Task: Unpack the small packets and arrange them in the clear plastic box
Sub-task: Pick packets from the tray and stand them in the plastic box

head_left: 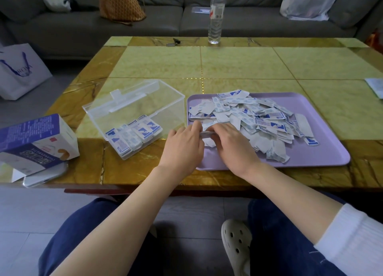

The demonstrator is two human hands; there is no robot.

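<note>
A heap of small white-and-blue packets (255, 118) lies on a lilac tray (323, 151). To its left stands the clear plastic box (165, 101), lid open, with several packets (132, 137) lined up in its near corner. My left hand (182, 145) and my right hand (232, 143) meet at the tray's near-left corner. Together they pinch a thin stack of packets (207, 133) between their fingertips, just above the tray.
An opened blue-and-white carton (35, 139) lies on its side at the table's left edge, over a phone-like slab (45, 177). A water bottle (216, 16) and keys (174, 42) sit at the far edge. A paper (376, 87) lies far right.
</note>
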